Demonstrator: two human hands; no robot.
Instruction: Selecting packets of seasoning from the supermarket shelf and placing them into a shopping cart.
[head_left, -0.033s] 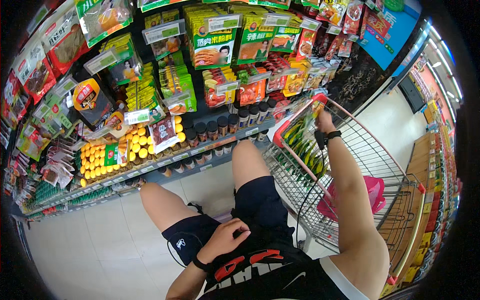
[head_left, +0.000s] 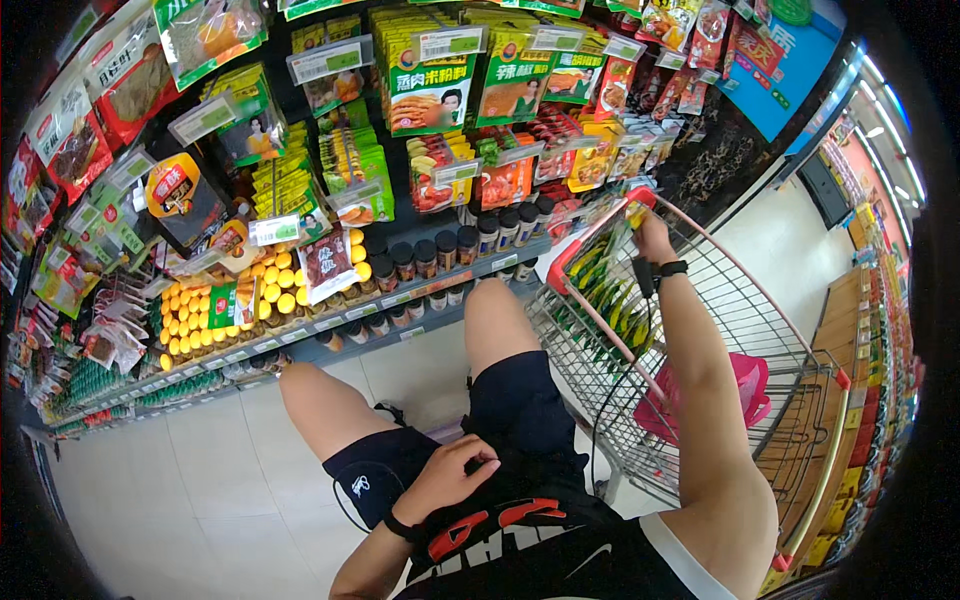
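My right hand point(head_left: 653, 240) is closed around a yellow and green seasoning packet point(head_left: 634, 212) at the far end of the shopping cart. Part of the packet is hidden by the fingers. Just below it, a row of green and yellow packets point(head_left: 603, 280) stands packed together inside the cart's end section. My left hand point(head_left: 455, 474) rests on my lap against the dark shorts, fingers loosely bent and apart from the thumb, with nothing seen in it.
The wire shopping cart point(head_left: 780, 408) stands at my right with a pink bag point(head_left: 755, 385) inside. Ahead are hanging seasoning packets point(head_left: 428, 85), dark-lidded jars point(head_left: 445, 248) and yellow-capped bottles point(head_left: 190, 320). A thin black cable point(head_left: 598, 425) runs beside the cart. Wooden shelving point(head_left: 840, 330) lies beyond it.
My right hand and the packet have shifted very slightly within the cart's end section. My left hand stays on my lap.
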